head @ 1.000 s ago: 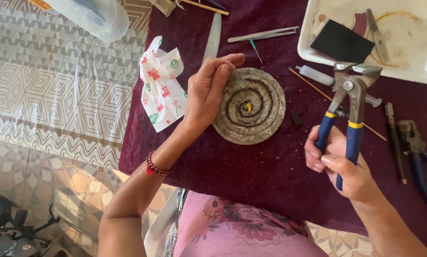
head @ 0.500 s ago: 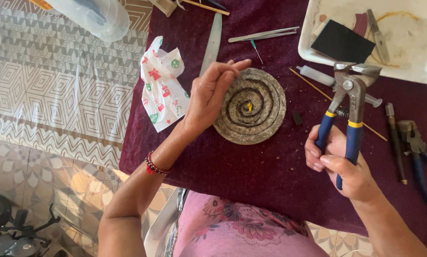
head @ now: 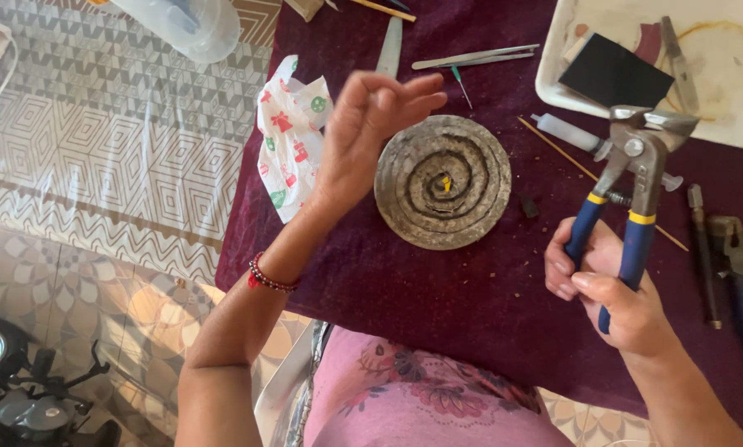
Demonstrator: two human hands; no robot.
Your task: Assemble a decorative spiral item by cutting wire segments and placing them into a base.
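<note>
A grey coiled spiral disc (head: pixel 443 182) lies flat on the dark maroon cloth (head: pixel 438 298). My left hand (head: pixel 371 132) hovers raised just left of the disc, fingers loosely bent, with nothing visible in it. My right hand (head: pixel 611 290) grips the blue and yellow handles of a pair of metal nippers (head: pixel 632 165), jaws pointing away from me, to the right of the disc.
A white tray (head: pixel 719 74) with a black block (head: pixel 615 74) sits at the back right. A printed wrapper (head: pixel 289 132) lies left of the disc. Tweezers (head: pixel 475 56), a thin wooden stick (head: pixel 553 149), a small white bottle (head: pixel 566 132) and more pliers (head: pixel 740 265) lie around. Patterned floor lies left.
My left hand has lifted off the spiral disc's left edge and risen toward the camera. My right hand and the nippers stay put.
</note>
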